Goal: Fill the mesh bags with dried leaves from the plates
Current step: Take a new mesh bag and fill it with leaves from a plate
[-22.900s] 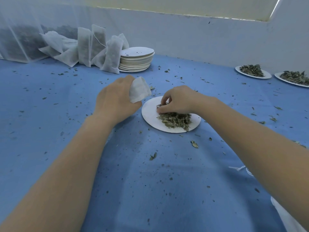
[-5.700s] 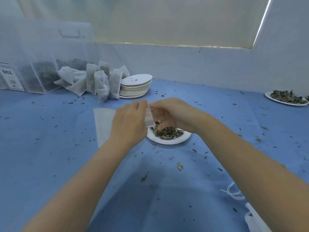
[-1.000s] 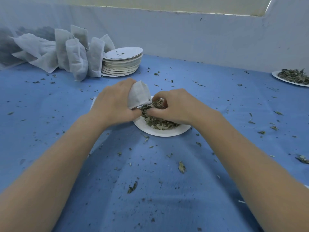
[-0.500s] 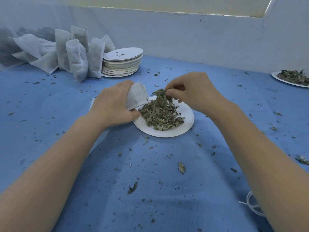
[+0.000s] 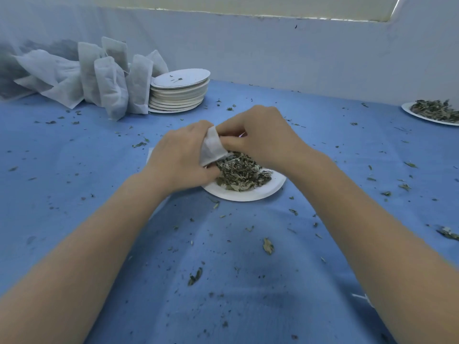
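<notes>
The blue worktop [image 5: 74, 170] spreads under both hands, littered with leaf crumbs on every side of them. Beyond the left hand, well apart, a heap of filled mesh bags [image 5: 104, 78] leans against a stack of empty plates [image 5: 178, 93]. Far out past the right hand, 1 more plate of leaves [image 5: 432, 112] waits at the edge of view.

Directly under the hands sits the working plate [image 5: 250, 193], thin and white, likely light enough to skid if nudged. On it lies the pile of dried leaves [image 5: 241, 173], just below the right hand's fingers. The leaves look brittle, nearly weightless and prone to scatter, so small loose pinches taken from the top of the pile should serve better than a hard squeeze, which would crumble them.

The mesh bag [image 5: 211, 147] is held over the plate's near-left rim. It is soft, limp fabric with no stiffness of its own; it probably collapses unless gripped at the mouth edge, with the body left hanging free for the fill.

The left hand [image 5: 178, 157] has its fingers curled round the bag, gripping it. The right hand [image 5: 258, 137] is bunched at the bag's opening, fingertips pinched together and touching the fabric; whether they hold leaves or the bag's lip is hidden.
</notes>
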